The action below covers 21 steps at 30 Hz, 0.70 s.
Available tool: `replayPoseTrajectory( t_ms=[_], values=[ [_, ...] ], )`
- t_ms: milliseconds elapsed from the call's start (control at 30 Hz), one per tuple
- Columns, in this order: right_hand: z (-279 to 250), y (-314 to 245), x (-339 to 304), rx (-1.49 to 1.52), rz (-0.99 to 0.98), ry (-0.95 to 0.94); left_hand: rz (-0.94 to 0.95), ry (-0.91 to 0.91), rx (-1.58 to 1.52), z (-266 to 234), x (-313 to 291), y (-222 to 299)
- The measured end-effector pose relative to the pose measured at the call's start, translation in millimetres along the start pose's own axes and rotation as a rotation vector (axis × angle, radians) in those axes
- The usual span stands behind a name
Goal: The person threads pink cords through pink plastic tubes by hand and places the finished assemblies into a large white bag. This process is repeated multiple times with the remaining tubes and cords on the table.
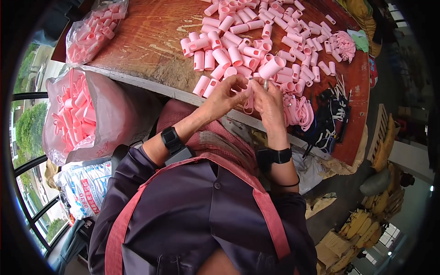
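My two hands meet above the front edge of a reddish-brown wooden table [133,46]. Thumb and fingers of my left hand [223,97] are pinched at a thin pink cord [249,101], whose loop hangs down between the hands. My right hand [269,104] pinches the same cord, fingertips close to the left ones. A small silvery piece [266,84] shows at the right fingers; I cannot tell what it is. Just beyond those fingers is a larger-looking pink plastic tube [272,67], seemingly raised above the pile; whether it is held is unclear.
A heap of short pink tubes [243,27] with side holes covers the table. Bundled pink cord [300,112] and dark cords [327,119] lie at right. An open sack [105,98] of corded tubes stands left, below a clear bag [73,50] of tubes. Yellow sacks [362,224] fill the floor at right.
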State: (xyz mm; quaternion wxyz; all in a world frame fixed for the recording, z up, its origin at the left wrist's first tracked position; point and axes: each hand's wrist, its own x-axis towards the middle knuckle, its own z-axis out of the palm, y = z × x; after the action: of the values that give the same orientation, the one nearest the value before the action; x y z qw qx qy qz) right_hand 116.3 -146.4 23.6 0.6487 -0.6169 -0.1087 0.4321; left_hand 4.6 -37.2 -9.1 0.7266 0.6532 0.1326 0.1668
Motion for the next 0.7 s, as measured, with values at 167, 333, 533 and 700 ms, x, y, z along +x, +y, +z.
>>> replayPoseTrajectory(
  t_ms=[167,333,533,700],
  values=[
    [12.4,-7.5,-5.2,0.123,-0.050,-0.008,-0.104,-0.113,-0.045,-6.0,-3.2,1.8],
    [10.5,-17.8,-7.7,0.016,-0.112,-0.071,-0.171,-0.142,-0.313,-41.0,-17.7,-10.4],
    [21.1,12.0,-25.6,-0.844,-0.390,-0.154,-0.341,0.168,-0.669,-65.4,-25.3,18.5],
    [35.0,27.5,-24.9,-1.165,-0.538,-0.141,-0.302,0.125,-0.528,-69.4,-28.7,15.9]
  ],
)
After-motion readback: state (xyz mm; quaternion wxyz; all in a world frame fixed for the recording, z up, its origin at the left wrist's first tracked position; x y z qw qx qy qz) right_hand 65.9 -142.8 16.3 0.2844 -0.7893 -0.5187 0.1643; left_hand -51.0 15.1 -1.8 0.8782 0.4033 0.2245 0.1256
